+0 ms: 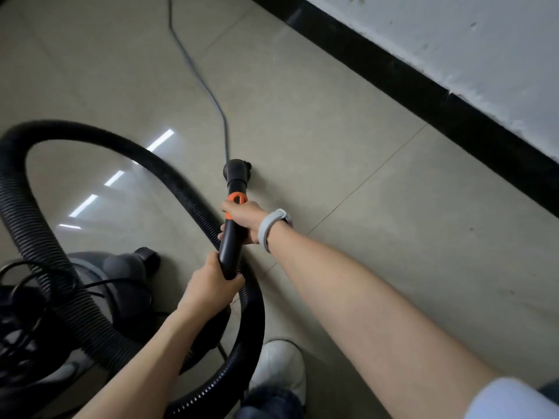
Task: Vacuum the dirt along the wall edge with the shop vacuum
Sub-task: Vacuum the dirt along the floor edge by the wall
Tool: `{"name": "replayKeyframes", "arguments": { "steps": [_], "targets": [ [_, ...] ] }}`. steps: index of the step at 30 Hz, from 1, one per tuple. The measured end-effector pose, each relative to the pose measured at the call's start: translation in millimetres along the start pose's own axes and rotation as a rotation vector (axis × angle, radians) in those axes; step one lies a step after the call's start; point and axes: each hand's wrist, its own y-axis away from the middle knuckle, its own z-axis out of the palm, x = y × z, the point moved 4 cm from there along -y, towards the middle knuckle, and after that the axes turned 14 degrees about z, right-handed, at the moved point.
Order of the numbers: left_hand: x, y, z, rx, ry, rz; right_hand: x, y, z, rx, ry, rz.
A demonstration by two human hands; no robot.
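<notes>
Both hands hold the black vacuum wand [231,246], which has an orange collar. My right hand [243,220], with a grey wristband, grips just below the collar. My left hand [211,281] is closed around the wand's rear end, where the ribbed black hose [51,237] joins. The round nozzle [237,170] points down at the beige tiled floor, well short of the black baseboard [423,95] under the white wall [453,34]. The hose loops left and back under my arms. The grey vacuum body [121,276] stands at lower left.
A grey power cord [199,77] runs across the floor from near the nozzle toward the top of the view. Black cable coils [21,313] sit on the vacuum at left. My white shoe [279,367] stands inside the hose loop.
</notes>
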Motion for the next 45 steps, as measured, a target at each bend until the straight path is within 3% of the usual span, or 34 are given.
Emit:
{"name": "replayKeyframes", "arguments": {
  "steps": [9,22,37,45],
  "targets": [
    [49.9,18.9,42.3,-0.312,-0.262,0.362,66.9,51.0,-94.4,0.199,-0.457,-0.062],
    [121.8,59.4,112.9,-0.437,-0.591,0.736,162.3,122.0,-186.7,0.416,-0.910,-0.158],
    [196.4,69.0,228.1,-0.806,-0.718,1.149,252.4,159.9,-288.2,0.664,-1.337,-0.285],
    [213.4,70.3,266.5,-0.867,-0.730,1.237,272.7,158.2,-315.6,0.833,-1.497,-0.377]
  ]
}}
